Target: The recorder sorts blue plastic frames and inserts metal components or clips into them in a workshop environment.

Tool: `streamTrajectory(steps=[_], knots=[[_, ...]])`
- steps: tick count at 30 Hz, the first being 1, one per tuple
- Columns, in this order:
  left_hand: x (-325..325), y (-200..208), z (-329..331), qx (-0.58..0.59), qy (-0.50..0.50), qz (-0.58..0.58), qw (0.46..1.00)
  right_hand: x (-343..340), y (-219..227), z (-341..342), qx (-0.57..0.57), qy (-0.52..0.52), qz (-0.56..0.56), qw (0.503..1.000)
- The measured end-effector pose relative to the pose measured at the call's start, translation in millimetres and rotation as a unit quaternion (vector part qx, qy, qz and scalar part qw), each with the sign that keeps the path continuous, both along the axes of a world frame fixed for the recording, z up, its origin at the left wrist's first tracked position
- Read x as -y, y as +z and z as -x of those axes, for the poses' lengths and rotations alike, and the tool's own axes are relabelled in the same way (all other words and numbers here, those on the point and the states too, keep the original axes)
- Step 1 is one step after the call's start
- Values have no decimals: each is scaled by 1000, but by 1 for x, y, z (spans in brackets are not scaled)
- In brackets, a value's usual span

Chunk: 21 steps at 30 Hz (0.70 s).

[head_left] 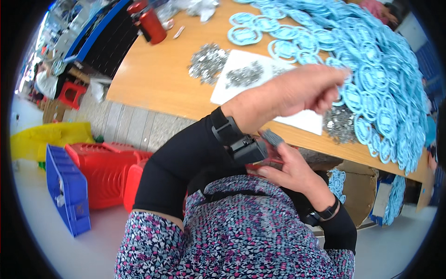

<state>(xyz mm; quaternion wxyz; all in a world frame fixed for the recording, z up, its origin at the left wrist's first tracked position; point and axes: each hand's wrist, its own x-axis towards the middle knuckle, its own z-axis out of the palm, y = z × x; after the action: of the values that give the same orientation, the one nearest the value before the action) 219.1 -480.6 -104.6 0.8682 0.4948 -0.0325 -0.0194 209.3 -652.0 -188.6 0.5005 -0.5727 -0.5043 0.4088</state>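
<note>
Across the table my left hand [309, 90] reaches to the right, its fingers curled and its fingertips at the edge of a big heap of light-blue oval plastic pieces [371, 76]. What it pinches, if anything, cannot be made out. Lower down, beyond the table's near edge, my right hand [295, 169] is held in front of my body. Its thumb and a finger in a grey finger cot [272, 138] stand apart, with nothing visible between them. Under my left forearm lies a white sheet [304, 122] with small silvery metal parts [246, 74] on it.
More metal parts lie in piles left [209, 63] and right [341, 124] of the sheet. A red bottle [152, 29] stands on the wooden table [158, 83]. Red plastic chairs [95, 174] and a blue crate [69, 193] are at left; a cardboard box [364, 190] sits below right.
</note>
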Motion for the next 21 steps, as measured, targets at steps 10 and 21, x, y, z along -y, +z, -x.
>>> streamTrajectory(steps=[10,21], knots=[[-39,-8,-54,38,219,-40,974,-41,19,16,-217,-146,-18,965],[-52,-30,-59,137,386,-557,722,-48,11,23,-540,-37,43,840]])
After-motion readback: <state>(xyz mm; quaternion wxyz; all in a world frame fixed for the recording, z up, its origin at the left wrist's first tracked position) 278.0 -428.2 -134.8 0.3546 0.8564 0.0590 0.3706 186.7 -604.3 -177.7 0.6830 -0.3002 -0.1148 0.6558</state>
